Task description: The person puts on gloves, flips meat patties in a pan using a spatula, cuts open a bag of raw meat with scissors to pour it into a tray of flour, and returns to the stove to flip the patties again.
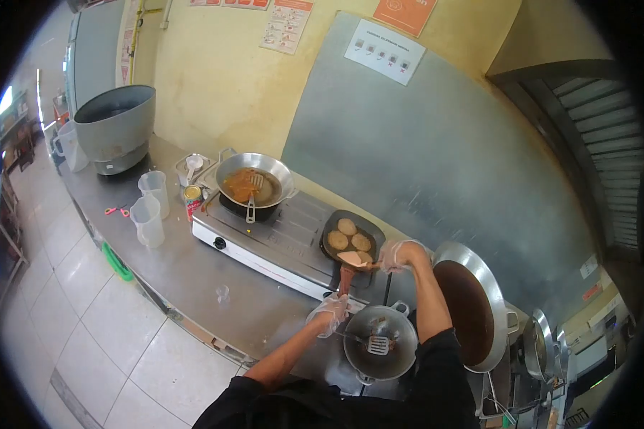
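My left hand, in a clear plastic glove, is closed around the reddish-brown handle of a dark square frying pan. Several round browned patties lie in that pan on the stove. Also gloved, my right hand grips a spatula whose pale pinkish blade is over the pan's near side, by the closest patty. Whether the blade touches the patty I cannot tell. Below my hands, a grey wok holds a slotted turner and some brown bits.
On the stove, a wok holds orange-brown food and a slotted turner. A large pan of dark brown liquid stands to the right. Plastic jugs, a can, scissors and a grey tub are on the left.
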Demonstrator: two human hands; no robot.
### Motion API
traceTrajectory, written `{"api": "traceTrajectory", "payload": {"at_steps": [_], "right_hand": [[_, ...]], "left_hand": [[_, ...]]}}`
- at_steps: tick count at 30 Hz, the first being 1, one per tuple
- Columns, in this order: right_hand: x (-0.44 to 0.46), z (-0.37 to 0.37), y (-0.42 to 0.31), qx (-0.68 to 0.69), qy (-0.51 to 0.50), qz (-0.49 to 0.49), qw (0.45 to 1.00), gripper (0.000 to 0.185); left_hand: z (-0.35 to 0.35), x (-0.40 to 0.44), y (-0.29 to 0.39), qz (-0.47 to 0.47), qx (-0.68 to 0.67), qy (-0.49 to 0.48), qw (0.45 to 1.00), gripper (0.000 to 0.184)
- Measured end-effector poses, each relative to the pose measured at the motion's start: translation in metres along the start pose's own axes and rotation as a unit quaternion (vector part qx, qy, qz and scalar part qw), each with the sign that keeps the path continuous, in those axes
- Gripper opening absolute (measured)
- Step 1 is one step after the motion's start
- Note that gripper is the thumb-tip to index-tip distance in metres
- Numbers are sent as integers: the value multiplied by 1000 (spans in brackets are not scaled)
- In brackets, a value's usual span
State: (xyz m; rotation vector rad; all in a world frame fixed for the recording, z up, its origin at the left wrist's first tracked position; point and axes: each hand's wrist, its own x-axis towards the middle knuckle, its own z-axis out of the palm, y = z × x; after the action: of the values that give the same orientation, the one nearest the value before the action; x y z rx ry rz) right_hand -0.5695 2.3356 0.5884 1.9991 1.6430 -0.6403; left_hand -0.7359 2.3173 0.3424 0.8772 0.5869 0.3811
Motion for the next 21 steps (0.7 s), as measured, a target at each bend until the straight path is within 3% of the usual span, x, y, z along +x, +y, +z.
{"api": "traceTrajectory", "payload": {"at_steps": [3,5,8,9,11,13,17,19,21], "right_hand": [[38,10,20,-35,0,-26,999,12],[53,24,29,278,62,-23,958,16],[21,-5,11,187,78,-29,979,18],[22,-16,13,176,76,-35,981,18],[17,-32,13,66,129,-121,982,19],[-7,-57,-11,183,97,-7,978,17],[20,-86,-9,107,34,45,993,14],[30,-92,-8,83,8,79,993,13],[35,-93,-7,120,2,110,987,11]], "left_hand": [[6,-10,12,-15,4,12,1000,17],[5,-4,5,-7,10,30,999,17],[1,-4,4,11,38,21,999,19],[0,-4,-2,49,26,33,998,30],[-3,5,-3,43,23,32,998,30],[-2,2,-11,45,8,38,998,31],[1,-16,1,83,-19,60,995,31],[-1,-11,1,87,89,58,990,30],[-2,-4,-5,79,74,52,993,30]]}}
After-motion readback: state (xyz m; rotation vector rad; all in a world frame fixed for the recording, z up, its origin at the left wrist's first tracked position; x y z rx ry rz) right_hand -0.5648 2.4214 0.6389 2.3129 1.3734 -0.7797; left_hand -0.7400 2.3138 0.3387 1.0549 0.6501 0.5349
